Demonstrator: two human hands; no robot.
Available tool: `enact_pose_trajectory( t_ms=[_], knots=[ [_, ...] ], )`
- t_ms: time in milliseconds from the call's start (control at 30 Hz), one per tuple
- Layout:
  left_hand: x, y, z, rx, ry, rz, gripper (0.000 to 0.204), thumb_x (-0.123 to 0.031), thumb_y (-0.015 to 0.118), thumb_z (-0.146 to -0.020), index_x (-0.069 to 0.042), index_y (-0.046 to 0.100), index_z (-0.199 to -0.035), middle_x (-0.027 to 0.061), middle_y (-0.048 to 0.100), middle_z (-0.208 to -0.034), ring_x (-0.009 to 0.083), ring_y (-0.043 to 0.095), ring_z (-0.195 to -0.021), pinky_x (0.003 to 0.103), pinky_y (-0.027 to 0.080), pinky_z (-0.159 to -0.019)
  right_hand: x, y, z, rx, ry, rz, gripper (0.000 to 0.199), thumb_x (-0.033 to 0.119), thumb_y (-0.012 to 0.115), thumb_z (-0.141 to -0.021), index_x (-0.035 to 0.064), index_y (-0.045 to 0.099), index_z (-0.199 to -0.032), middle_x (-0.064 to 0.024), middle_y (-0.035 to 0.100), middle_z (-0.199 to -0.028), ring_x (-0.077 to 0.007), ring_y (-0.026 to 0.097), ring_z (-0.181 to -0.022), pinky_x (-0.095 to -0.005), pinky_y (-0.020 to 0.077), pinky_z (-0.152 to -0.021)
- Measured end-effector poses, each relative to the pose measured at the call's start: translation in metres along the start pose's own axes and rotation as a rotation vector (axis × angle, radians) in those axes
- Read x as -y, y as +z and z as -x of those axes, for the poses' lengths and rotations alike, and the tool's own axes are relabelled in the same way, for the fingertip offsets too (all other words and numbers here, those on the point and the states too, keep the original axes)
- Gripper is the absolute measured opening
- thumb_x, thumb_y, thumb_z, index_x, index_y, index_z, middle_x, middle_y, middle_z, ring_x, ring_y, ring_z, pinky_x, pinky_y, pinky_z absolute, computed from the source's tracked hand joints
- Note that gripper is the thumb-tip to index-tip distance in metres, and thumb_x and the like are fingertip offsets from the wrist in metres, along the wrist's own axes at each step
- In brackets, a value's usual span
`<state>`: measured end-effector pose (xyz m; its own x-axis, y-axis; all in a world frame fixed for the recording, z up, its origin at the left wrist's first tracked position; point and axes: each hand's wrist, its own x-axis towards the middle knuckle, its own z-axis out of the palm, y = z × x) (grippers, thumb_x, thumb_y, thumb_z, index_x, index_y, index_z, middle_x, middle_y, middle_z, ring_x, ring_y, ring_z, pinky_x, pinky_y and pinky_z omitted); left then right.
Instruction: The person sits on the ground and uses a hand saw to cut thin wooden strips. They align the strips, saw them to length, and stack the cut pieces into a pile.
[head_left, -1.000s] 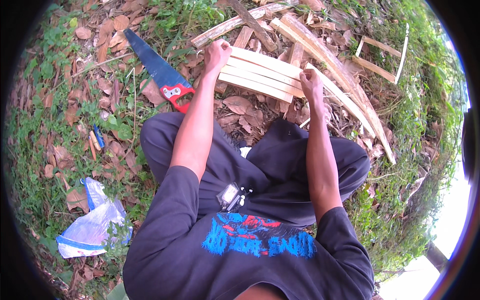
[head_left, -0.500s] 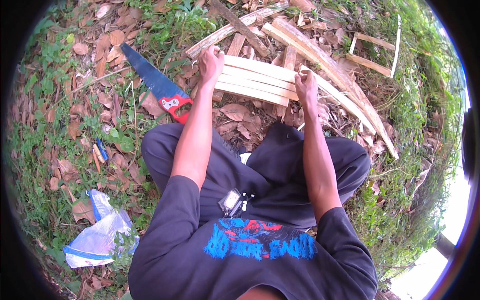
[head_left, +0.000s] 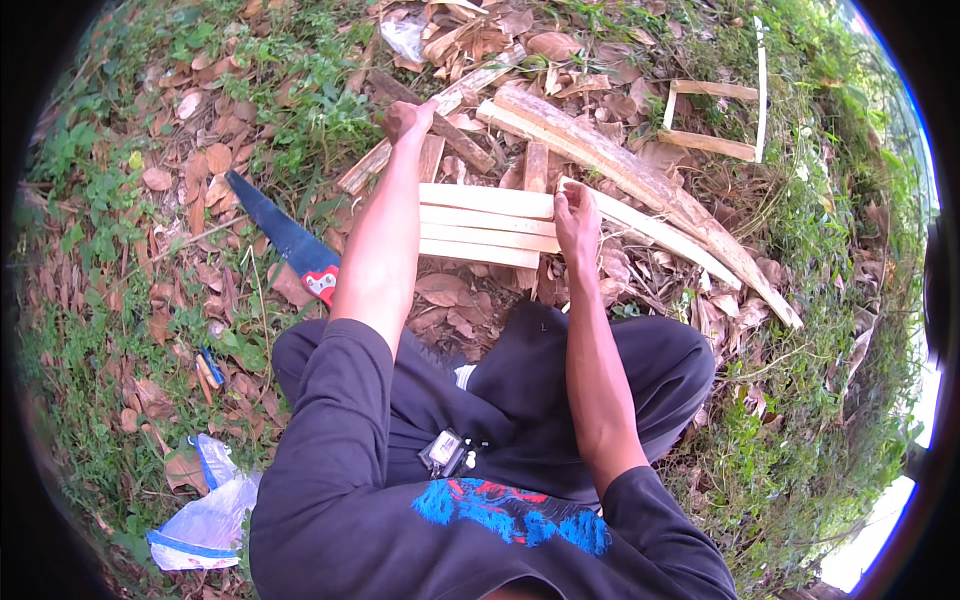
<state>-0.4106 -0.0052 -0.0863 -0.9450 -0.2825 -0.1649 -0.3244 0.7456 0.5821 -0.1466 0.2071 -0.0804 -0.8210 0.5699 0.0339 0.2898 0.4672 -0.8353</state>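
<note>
- Plastic bag lying on the leaf litter at far left.
- Saw lying in the leaves, red handle toward the knee.
- Left hand reaching out to the scrap wood, fingers closing on a stick.
- Slats lying side by side on the ground, just ahead of the crossed legs.
- Right hand gripping the slats' right end, fingers curled.
- Long boards lying slantwise to the right.
</note>
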Motion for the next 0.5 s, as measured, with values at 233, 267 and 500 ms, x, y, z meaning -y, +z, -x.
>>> enact_pose_trajectory(
  t_ms=[233, 267, 500],
  knots=[
    [-0.005, -0.016, -0.012, 0.086, -0.125, 0.262, 0.042, -0.035, 0.07, -0.069, 0.002, 0.069, -0.088, 0.0154, 0.07, -0.089, 0.0239, 0.068, -0.074, 0.032, 0.054, -0.067, 0.009, 0.003, -0.004, -0.069, 0.06, -0.18, 0.02, 0.012, 0.059, -0.087, -0.0036, 0.06, -0.099, -0.0192, 0.063, -0.094, -0.0315, 0.061, -0.089, -0.0405, 0.0479, -0.083],
    [-0.011, -0.026, -0.002, 0.096, -0.113, 0.406, 0.036, -0.031, 0.068, -0.071, 0.003, 0.067, -0.086, 0.0135, 0.069, -0.082, 0.0204, 0.066, -0.063, 0.03, 0.054, -0.056, 0.01, 0.003, -0.004, -0.075, 0.068, -0.193, 0.02, 0.012, 0.059, -0.087, -0.0037, 0.061, -0.099, -0.0192, 0.064, -0.094, -0.0315, 0.062, -0.089, -0.0404, 0.0479, -0.083],
    [0.001, -0.042, 0.02, 0.361, -0.049, 1.165, 0.015, -0.015, 0.059, -0.084, -0.002, 0.054, -0.091, 0.0093, 0.059, -0.08, 0.0192, 0.061, -0.069, 0.029, 0.053, -0.058, 0.013, 0.001, -0.016, -0.012, 0.084, -0.2, 0.031, 0.022, 0.06, -0.091, 0.0011, 0.062, -0.114, -0.0162, 0.068, -0.097, -0.0242, 0.065, -0.089, -0.0358, 0.0504, -0.082]
  ],
)
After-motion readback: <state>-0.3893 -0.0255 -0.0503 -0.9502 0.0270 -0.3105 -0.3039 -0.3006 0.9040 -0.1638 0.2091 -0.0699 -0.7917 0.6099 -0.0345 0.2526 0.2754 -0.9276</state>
